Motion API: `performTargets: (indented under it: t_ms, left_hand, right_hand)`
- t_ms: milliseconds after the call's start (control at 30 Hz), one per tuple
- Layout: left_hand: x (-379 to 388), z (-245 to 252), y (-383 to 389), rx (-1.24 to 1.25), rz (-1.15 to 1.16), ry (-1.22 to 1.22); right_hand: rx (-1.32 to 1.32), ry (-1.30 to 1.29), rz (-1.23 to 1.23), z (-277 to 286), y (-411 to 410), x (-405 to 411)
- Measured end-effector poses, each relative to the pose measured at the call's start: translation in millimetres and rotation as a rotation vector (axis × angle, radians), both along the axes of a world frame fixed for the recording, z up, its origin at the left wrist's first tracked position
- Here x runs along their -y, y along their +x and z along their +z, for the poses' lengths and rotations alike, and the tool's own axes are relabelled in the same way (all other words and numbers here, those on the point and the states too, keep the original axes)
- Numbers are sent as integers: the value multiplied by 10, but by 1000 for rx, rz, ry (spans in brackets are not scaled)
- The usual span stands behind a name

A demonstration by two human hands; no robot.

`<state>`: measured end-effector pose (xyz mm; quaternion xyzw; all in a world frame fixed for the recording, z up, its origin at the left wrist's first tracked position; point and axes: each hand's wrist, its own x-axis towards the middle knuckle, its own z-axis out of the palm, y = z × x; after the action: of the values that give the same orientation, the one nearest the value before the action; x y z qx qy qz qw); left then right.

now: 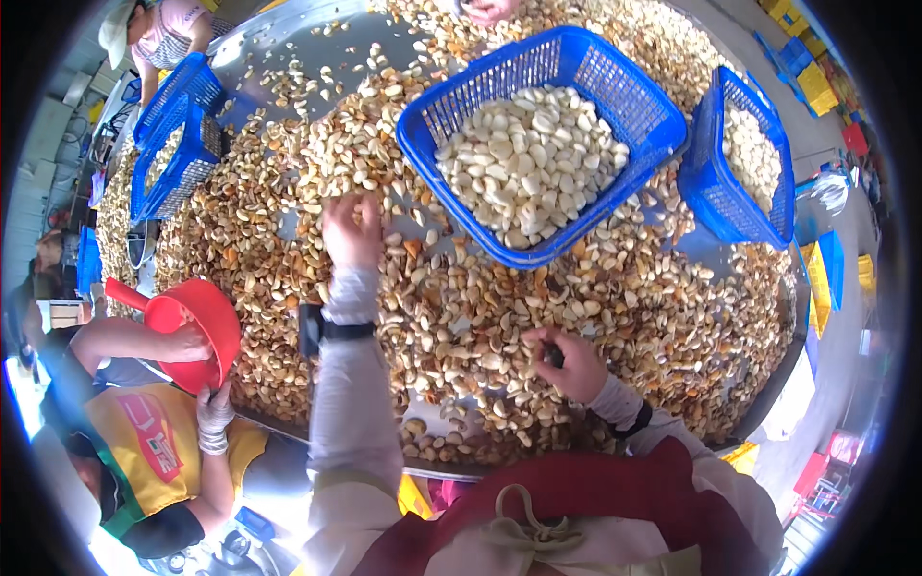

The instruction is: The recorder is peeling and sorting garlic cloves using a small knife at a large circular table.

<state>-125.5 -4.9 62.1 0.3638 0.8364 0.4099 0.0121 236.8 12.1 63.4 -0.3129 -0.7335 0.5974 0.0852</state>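
Note:
Shelled clam meats [461,324] lie heaped over a metal table. My left hand [353,227] rests on the heap left of a blue plastic basket [461,223], its fingers curled; whether it holds a piece is not clear. My right hand [573,363] is nearer my body, low over the heap, with its thumb and fingers around a small dark object that I cannot identify. The basket sits on the heap beyond my hands and holds pale, cleaner pieces [533,158].
A second blue basket [738,209] of pale pieces stands tilted at the right. At the left a co-worker reaches into a red plastic scoop [230,324]. More blue baskets [173,173] stand near another person, back left. A further hand [490,9] shows at the top edge.

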Motion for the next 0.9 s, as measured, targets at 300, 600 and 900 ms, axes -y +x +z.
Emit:
performTargets:
  t_ms: [300,600,900]
  left_hand:
    - [-691,-306,-370,157,-97,-623]
    - [497,186,1155,-189,-235,-633]
    - [-317,-412,39,-73,-182,-186]
  right_hand:
    - [-54,-107,54,103,-233,5]
    - [19,-156,30,144,-171,5]
    - [-52,-104,74,283,-436,40]
